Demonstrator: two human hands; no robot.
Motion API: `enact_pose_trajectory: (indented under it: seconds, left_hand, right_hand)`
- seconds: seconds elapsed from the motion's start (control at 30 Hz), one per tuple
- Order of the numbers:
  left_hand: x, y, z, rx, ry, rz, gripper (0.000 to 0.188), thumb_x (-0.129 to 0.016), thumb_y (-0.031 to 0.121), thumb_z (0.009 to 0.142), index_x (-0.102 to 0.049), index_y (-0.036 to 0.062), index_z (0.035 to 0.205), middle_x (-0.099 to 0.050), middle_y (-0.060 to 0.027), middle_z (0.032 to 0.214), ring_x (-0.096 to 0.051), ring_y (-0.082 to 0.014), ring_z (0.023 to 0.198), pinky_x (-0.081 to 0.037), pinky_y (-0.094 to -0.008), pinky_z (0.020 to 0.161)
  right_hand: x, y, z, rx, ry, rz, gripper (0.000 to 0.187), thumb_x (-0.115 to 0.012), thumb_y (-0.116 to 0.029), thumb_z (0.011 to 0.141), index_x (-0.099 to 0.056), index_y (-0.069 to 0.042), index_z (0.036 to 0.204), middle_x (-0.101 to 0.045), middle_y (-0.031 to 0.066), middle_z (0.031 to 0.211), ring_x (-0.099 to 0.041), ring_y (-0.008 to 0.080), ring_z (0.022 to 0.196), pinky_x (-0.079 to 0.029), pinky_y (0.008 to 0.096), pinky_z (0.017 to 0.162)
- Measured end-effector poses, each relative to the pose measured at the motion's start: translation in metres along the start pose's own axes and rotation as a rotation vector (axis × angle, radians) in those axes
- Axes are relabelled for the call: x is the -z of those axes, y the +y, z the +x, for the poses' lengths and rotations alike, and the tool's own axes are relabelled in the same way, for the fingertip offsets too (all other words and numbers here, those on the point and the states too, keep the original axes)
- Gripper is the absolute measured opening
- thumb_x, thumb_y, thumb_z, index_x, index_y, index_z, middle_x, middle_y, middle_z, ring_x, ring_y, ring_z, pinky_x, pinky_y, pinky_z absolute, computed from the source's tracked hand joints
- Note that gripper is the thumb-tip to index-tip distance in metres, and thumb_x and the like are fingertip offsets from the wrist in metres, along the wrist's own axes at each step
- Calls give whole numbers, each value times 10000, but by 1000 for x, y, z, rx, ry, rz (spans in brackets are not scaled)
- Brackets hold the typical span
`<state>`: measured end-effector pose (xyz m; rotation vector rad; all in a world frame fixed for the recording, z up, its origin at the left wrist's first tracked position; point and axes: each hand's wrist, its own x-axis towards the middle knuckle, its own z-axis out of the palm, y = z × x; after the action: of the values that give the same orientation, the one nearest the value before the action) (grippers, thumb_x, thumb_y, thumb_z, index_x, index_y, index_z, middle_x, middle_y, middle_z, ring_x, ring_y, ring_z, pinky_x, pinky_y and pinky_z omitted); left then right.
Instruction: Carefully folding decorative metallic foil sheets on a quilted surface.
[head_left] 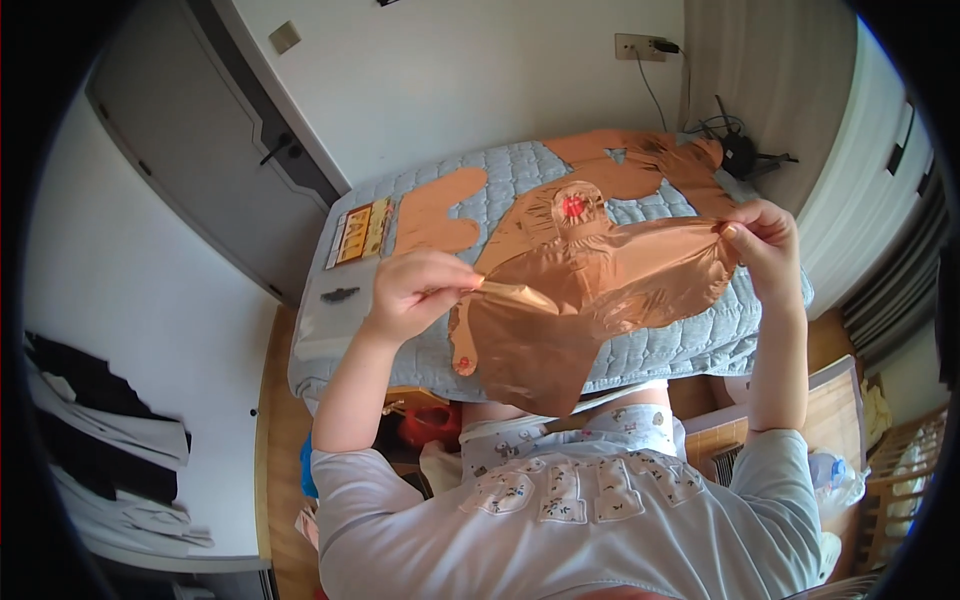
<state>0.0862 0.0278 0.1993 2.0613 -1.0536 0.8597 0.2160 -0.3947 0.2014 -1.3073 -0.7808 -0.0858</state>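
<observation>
A flat, uninflated foil balloon (650, 270), shiny copper-orange with a red mark on its rounded upper part, is stretched between my hands above the near side of the bed. With thumb and fingers, my left hand (420, 290) pinches a narrow, folded strip at its left end. At the opposite end, my right hand (765, 245) grips a gathered corner. The foil's lower part hangs past the bed's front edge. Beneath and behind it, more orange foil lies on the quilted cover, including a flat lobed piece (435, 210) and a crumpled piece (650, 165).
The bed (650, 360) has a light blue quilted cover. On its left lie a yellow-orange flat package (360, 232) and a small dark object (340, 295). A black device with cables (740, 150) sits at the back right corner. A grey door (200, 130) stands left.
</observation>
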Motion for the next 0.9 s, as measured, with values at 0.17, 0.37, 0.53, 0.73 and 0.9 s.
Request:
enact_pose_trajectory:
  seconds: [0.17,0.37,0.53,0.73,0.9]
  left_hand:
    - [-44,-33,-54,462,142,-568,179,-663,-63,952,-739,9,1098,-752,-71,1076,-704,-134,999,-567,-277,865]
    - [-111,-32,-67,575,203,-953,272,-763,55,930,-673,-18,1176,-718,-95,1142,-688,-170,1074,-561,-301,910]
    - [-155,-25,-73,697,303,-827,254,-783,23,911,-675,-12,1139,-733,-77,1067,-702,-141,1000,-556,-278,899]
    - [-160,-24,-60,624,502,-886,209,-737,-50,922,-671,-6,1115,-727,-73,1034,-708,-147,1000,-565,-283,898]
    - [-150,-18,-53,574,486,-883,246,-735,-81,909,-661,3,1127,-705,-66,1068,-703,-142,1001,-576,-278,894]
  right_hand:
    - [-13,-25,15,-35,10,-187,56,-767,-24,932,-724,-15,967,-734,24,889,-660,56,760,-541,201,690]
    - [-12,-50,36,-33,-89,-485,90,-702,52,943,-739,15,1016,-745,41,935,-677,68,831,-565,205,790]
    - [-14,-73,43,-51,-162,-586,111,-698,44,944,-743,9,1039,-746,43,942,-675,69,844,-553,198,784]
    - [0,-82,45,-40,-218,-718,133,-694,74,911,-737,-1,1013,-741,51,945,-677,83,853,-550,219,776]
    - [34,-86,45,-340,-376,-513,171,-653,130,880,-702,13,995,-718,67,962,-698,117,880,-569,243,803]
